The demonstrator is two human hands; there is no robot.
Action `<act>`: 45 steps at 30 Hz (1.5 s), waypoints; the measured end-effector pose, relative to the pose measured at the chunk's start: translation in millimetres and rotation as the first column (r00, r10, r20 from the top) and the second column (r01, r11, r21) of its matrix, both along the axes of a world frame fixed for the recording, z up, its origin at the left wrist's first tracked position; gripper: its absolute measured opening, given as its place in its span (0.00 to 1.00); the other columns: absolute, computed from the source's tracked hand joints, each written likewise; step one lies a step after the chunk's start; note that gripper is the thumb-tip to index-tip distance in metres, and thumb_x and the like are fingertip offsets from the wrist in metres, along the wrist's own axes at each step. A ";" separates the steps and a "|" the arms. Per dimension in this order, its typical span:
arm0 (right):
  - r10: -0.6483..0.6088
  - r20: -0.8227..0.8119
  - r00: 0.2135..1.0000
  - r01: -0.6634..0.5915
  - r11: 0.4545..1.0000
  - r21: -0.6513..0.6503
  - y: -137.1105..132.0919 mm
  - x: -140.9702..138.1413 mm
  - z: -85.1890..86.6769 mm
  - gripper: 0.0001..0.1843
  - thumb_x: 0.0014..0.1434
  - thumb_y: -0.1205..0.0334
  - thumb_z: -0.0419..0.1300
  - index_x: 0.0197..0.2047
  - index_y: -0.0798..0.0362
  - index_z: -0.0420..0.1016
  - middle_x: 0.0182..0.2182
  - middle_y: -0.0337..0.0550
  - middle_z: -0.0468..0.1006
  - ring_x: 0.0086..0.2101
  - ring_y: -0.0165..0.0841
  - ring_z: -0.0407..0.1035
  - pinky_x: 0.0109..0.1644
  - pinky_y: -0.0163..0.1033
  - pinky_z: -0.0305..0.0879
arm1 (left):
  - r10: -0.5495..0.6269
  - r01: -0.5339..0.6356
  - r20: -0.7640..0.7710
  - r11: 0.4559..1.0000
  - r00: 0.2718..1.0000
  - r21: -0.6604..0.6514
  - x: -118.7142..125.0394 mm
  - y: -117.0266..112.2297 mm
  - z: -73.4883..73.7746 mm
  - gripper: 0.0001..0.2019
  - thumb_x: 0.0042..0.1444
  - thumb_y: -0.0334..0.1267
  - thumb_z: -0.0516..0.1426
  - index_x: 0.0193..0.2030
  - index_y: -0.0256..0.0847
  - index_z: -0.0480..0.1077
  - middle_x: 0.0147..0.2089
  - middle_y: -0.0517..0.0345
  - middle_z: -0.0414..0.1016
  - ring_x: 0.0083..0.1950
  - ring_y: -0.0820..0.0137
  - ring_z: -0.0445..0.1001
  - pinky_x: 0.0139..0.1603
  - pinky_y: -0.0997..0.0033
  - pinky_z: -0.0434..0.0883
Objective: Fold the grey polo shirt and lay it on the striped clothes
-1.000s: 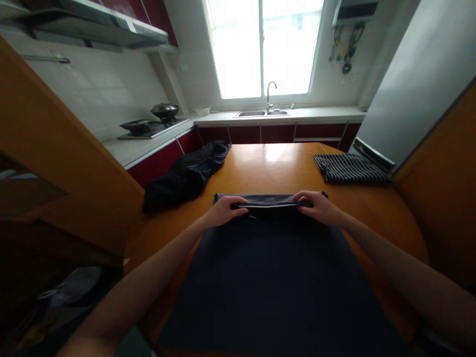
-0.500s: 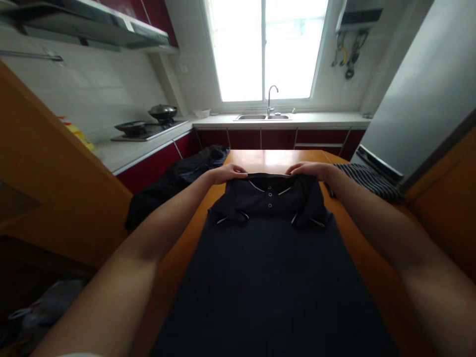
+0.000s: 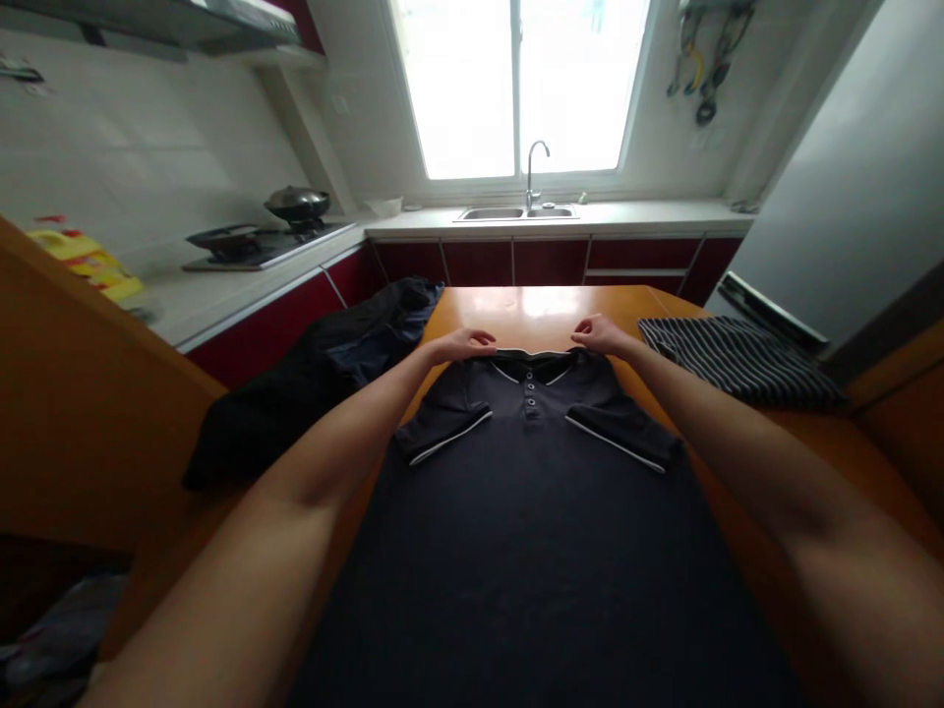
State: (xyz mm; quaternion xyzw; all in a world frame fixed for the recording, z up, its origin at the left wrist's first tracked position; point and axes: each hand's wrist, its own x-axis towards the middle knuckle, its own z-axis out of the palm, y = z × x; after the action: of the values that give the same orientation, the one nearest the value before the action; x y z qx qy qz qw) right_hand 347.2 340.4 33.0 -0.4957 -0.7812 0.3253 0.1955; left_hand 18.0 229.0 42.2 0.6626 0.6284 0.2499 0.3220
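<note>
A dark navy polo shirt (image 3: 531,511) with white trim on its collar and sleeves lies front up on the orange wooden table (image 3: 531,310), collar pointing away from me. My left hand (image 3: 463,345) pinches the shirt at the left shoulder beside the collar. At the right shoulder beside the collar, my right hand (image 3: 599,334) pinches it too. Both short sleeves lie spread out flat to the sides.
A crumpled dark garment (image 3: 317,379) lies on the table's left edge. A folded striped cloth (image 3: 730,356) sits at the right. Beyond are a counter with a sink (image 3: 516,212), a stove with pans (image 3: 258,241), a yellow bottle (image 3: 85,261) and a grey fridge (image 3: 833,197).
My hands carried the shirt's top edge away from me and unfolded it. The collar, buttons and sleeves now lie open and flat on the table.
</note>
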 end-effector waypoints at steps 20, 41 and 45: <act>0.055 0.159 0.986 -0.077 0.987 0.138 18.0 15.7 -24.1 0.10 0.53 0.67 0.69 0.39 0.62 0.82 0.37 0.54 0.83 0.31 0.33 0.74 0.36 0.32 0.67 | 0.151 -0.118 -0.204 0.979 0.967 0.165 9.8 18.1 -12.8 0.16 0.51 0.48 0.64 0.26 0.35 0.76 0.24 0.58 0.72 0.29 0.70 0.67 0.32 0.73 0.60; 0.175 0.052 0.983 -0.178 0.982 0.061 8.9 -6.8 -19.7 0.09 0.54 0.59 0.70 0.33 0.57 0.83 0.25 0.41 0.78 0.26 0.30 0.67 0.31 0.33 0.63 | 0.014 -0.014 -0.001 0.998 1.000 0.066 -0.9 12.2 -8.0 0.17 0.41 0.46 0.72 0.31 0.34 0.79 0.24 0.60 0.72 0.26 0.74 0.65 0.27 0.74 0.60; 0.203 0.082 0.976 -0.216 0.952 0.216 9.6 -3.3 -16.5 0.05 0.54 0.65 0.67 0.35 0.57 0.84 0.27 0.42 0.80 0.29 0.32 0.71 0.35 0.35 0.66 | 0.068 -0.065 -0.008 0.979 0.998 0.192 -0.2 14.7 -16.6 0.16 0.45 0.47 0.69 0.33 0.34 0.79 0.26 0.59 0.74 0.27 0.73 0.68 0.29 0.74 0.62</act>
State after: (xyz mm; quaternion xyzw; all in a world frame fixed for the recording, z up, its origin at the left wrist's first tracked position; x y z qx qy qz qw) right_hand 343.9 350.0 16.6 -0.3943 -0.8664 0.2393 0.1915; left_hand 17.8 243.7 25.6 0.6711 0.6254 0.3150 0.2435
